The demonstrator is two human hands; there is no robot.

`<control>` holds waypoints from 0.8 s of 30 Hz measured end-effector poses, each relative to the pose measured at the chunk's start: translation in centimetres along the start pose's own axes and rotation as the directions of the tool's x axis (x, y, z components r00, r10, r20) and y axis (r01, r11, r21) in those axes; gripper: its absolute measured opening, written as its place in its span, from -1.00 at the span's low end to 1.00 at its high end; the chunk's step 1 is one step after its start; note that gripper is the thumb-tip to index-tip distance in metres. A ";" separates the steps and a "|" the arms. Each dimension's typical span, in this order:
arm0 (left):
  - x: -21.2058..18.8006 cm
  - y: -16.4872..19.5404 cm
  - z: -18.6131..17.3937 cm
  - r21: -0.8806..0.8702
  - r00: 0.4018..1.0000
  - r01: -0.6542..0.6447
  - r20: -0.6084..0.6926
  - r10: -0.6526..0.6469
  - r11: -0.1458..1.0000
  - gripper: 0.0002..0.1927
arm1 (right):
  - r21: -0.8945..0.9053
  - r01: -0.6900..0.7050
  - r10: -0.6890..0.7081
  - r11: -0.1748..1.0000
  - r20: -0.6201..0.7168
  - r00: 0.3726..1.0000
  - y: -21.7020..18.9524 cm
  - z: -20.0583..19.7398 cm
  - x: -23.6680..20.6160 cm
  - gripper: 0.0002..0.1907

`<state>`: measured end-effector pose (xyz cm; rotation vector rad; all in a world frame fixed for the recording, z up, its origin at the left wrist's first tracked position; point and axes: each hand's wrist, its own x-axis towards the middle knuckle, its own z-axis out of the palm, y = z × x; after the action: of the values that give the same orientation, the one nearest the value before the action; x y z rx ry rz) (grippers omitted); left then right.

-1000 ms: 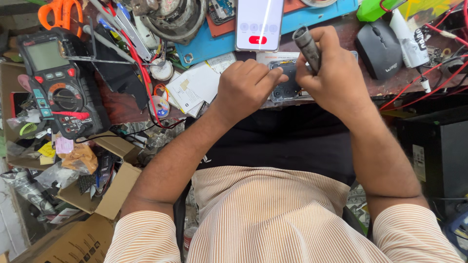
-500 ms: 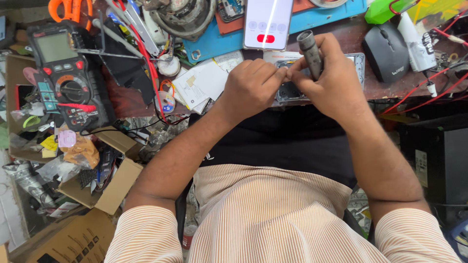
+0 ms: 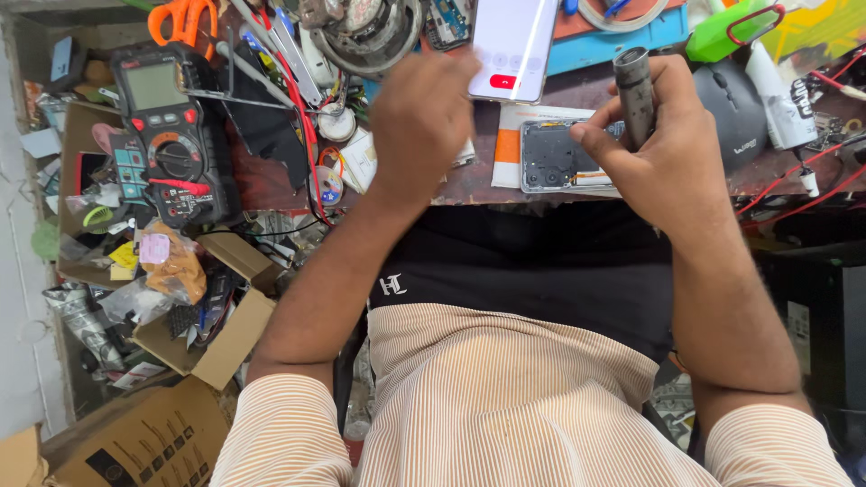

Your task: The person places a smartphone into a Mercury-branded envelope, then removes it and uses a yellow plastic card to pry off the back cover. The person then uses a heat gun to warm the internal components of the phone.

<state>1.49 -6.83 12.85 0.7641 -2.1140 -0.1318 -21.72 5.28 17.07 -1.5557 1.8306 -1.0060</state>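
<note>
A dismantled phone (image 3: 552, 158) lies open on the desk edge, its inner frame showing. My right hand (image 3: 663, 144) rests just right of it and is shut on a grey cylindrical screwdriver (image 3: 634, 88), held upright. My left hand (image 3: 422, 117) is raised above the desk to the left of the open phone. It holds nothing, and its blurred fingers reach toward a white phone with a lit screen and a red button (image 3: 510, 41) further back. Whether a finger touches that screen is unclear.
A black multimeter (image 3: 167, 135) with red leads sits at the left, with orange scissors (image 3: 180, 18) behind it. A black mouse (image 3: 749, 113), a white bottle (image 3: 778, 95) and red wires crowd the right. Open cardboard boxes (image 3: 216, 338) full of parts stand below the desk on the left.
My left hand has lifted off the open phone and moved left and back toward the lit white phone. My right hand still holds the screwdriver in nearly the same place.
</note>
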 end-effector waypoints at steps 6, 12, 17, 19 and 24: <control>1.4 -2.9 1.8 0.200 0.968 0.240 0.024 -0.250 0.950 -0.89 | 0.080 0.049 -0.050 0.996 0.009 0.999 0.4 -0.4 -0.3 -0.57; 2.6 -3.2 3.3 0.253 0.914 0.377 0.055 -0.402 0.891 -0.78 | 0.064 0.042 -0.041 0.997 -0.018 0.999 -0.1 -1.5 -0.5 -0.56; 2.7 -3.2 3.3 0.285 0.908 0.381 0.064 -0.415 0.879 -0.78 | -0.017 0.038 -0.039 0.999 -0.034 0.999 -1.3 -4.1 -0.8 -0.62; 3.0 -3.4 3.1 0.299 0.902 0.375 0.100 -0.420 0.878 -0.76 | -0.079 0.042 -0.045 0.996 -0.039 0.998 -1.3 -5.2 -1.0 -0.68; 3.0 -3.0 2.4 0.264 0.915 0.342 0.126 -0.384 0.902 -0.81 | -0.245 0.068 -0.125 0.967 -0.224 0.966 1.2 -10.4 -2.6 -0.88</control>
<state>-0.21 -11.40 12.42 1.3359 -2.1524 -0.1535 -30.16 10.00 21.95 -1.7421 2.1210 -1.0934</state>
